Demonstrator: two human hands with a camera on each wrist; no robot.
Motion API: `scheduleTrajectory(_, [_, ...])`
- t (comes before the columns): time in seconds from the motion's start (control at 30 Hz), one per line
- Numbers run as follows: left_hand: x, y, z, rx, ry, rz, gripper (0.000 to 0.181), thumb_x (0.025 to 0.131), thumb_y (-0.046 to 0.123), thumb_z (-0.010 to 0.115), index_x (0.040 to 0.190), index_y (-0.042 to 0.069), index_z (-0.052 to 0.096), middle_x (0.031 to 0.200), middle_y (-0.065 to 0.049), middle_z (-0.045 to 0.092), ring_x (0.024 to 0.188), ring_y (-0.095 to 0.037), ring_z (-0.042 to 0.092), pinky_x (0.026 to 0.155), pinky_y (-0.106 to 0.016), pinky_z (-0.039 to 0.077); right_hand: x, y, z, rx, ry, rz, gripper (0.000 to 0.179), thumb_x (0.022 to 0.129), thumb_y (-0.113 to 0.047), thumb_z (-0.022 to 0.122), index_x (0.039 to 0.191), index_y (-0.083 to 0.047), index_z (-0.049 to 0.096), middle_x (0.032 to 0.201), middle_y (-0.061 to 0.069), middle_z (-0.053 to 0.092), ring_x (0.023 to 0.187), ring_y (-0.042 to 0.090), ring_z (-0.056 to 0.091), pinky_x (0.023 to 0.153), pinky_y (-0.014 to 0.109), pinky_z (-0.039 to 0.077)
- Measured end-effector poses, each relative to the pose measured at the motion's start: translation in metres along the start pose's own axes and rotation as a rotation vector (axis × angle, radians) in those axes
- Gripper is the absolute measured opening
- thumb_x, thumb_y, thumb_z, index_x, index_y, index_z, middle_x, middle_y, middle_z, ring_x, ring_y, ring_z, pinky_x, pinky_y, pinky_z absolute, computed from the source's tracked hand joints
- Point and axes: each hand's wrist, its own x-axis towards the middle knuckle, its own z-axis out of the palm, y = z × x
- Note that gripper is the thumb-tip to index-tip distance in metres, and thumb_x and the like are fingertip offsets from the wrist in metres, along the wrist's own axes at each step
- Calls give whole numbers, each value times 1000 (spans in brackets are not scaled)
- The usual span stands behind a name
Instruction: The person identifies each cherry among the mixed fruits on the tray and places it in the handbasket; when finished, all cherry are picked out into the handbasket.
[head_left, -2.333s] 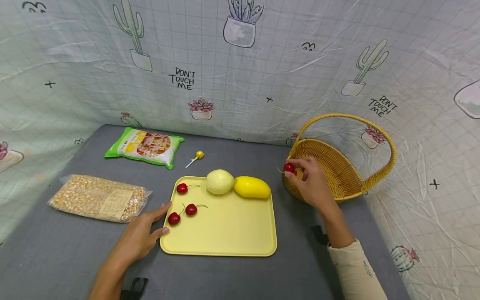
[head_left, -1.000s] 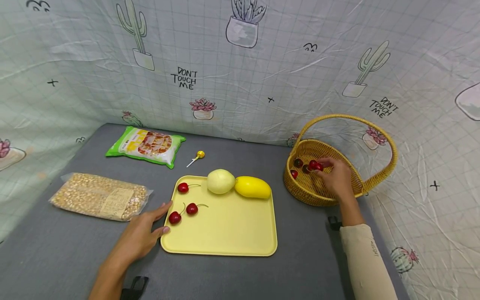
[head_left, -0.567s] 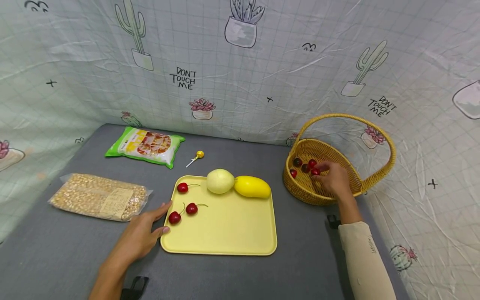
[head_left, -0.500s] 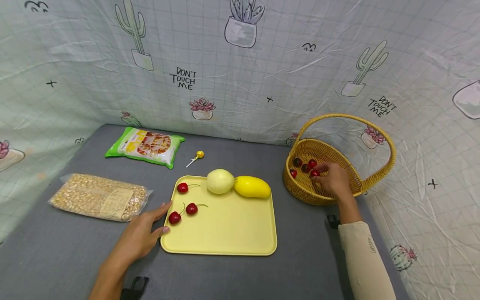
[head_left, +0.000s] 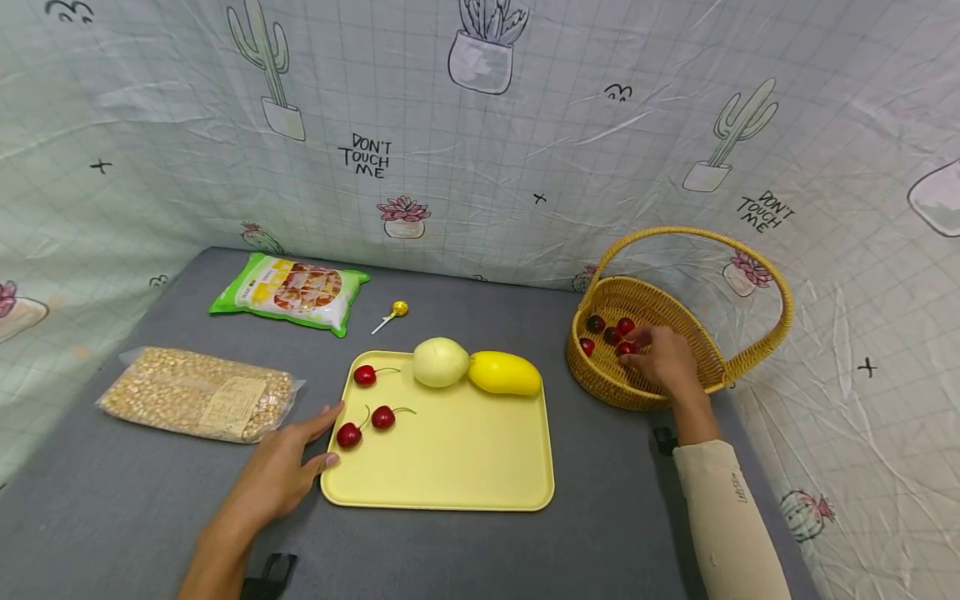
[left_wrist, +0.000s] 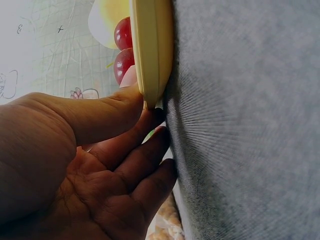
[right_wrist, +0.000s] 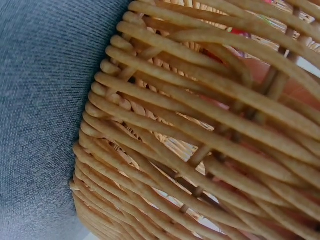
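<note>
In the head view my left hand (head_left: 281, 471) rests at the left edge of a yellow tray (head_left: 465, 467), thumb and forefinger touching its rim. The left wrist view shows the thumb (left_wrist: 105, 115) against the tray's edge. My right hand (head_left: 663, 358) reaches into a wicker basket (head_left: 607, 387) and pinches a red cherry (head_left: 626, 350) low inside it. Several other cherries (head_left: 611, 336) lie in the basket's left part. On the tray are three stemmed cherries (head_left: 383, 417), a pale round fruit (head_left: 440, 362) and a yellow mango (head_left: 505, 374). Basket weave mostly hides the right hand in its wrist view.
A bag of corn kernels (head_left: 198, 393) lies left of the tray. Behind it sit a green-and-white food packet (head_left: 292, 293) and a yellow lollipop (head_left: 398, 309). The basket's tall handle (head_left: 697, 232) arches over its opening. A cactus-print cloth (head_left: 480, 167) hangs behind the grey table.
My right hand has carried cherries from the basket's left rim down inside. One of the two it held now lies in the basket; the other has been lowered. The left hand stays put.
</note>
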Motion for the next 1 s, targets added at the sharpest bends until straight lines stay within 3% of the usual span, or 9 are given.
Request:
scheduleTrajectory(0.1, [0,0,0,1,-1,-2,74,91,9,82,158,8,52,152,-27,56,139,-51,55,108,-69,49,-1,-1,2,42,78,-32,37,97,-23,80,127,-3,73,127,24,72,117,47,64,97,64,52])
scheduleTrajectory(0.17, [0,0,0,2,-3,-5,74,91,9,82,158,9,52,152,-27,56,139,-51,55,108,-69,49,-1,-1,3,87,148,-61,34,97,-20,81,125,-2,74,125,25,72,115,47,64,105,65,47])
scheduleTrajectory(0.27, [0,-1,0,2,-6,-10,74,91,10,82,159,9,51,153,-27,56,140,-51,54,108,-70,48,-3,-1,5,157,259,-93,31,96,-17,82,123,-3,76,119,23,74,104,44,66,100,62,48])
scheduleTrajectory(0.37, [-1,-2,0,2,-5,-12,75,91,10,82,159,9,51,153,-26,56,140,-51,54,108,-70,48,-4,-1,6,200,365,-96,29,97,-21,81,121,-6,77,114,18,76,87,33,65,80,44,52])
scheduleTrajectory(0.47, [-1,-3,0,3,-9,-15,75,91,10,82,159,10,51,153,-27,55,140,-51,53,108,-70,48,-4,-3,8,244,481,-112,27,97,-23,82,119,-7,78,109,14,77,74,17,57,65,27,43])
scheduleTrajectory(0.57, [0,-4,0,6,-16,-19,76,91,11,82,160,10,50,154,-27,55,140,-52,53,108,-71,48,-5,-4,11,285,607,-161,27,95,-22,84,116,-7,79,105,13,77,69,15,54,61,20,39])
scheduleTrajectory(0.73, [1,-4,1,15,-23,-16,76,91,12,83,160,11,50,154,-28,55,140,-53,53,107,-71,48,-10,-11,13,334,811,-293,26,90,-17,88,112,-5,80,100,17,78,64,18,52,70,14,39])
scheduleTrajectory(0.83, [1,-4,1,14,-25,-16,76,91,12,83,160,11,50,153,-27,55,140,-52,53,107,-70,49,-17,-23,11,353,887,-366,27,88,-17,90,110,-4,81,95,18,76,62,7,47,70,10,38])
scheduleTrajectory(1.0, [3,-2,0,11,-22,-19,76,91,12,83,160,11,50,153,-27,55,140,-52,53,107,-69,49,-31,-54,6,392,912,-477,28,84,-16,92,107,-4,82,88,18,72,60,-1,43,61,10,34])
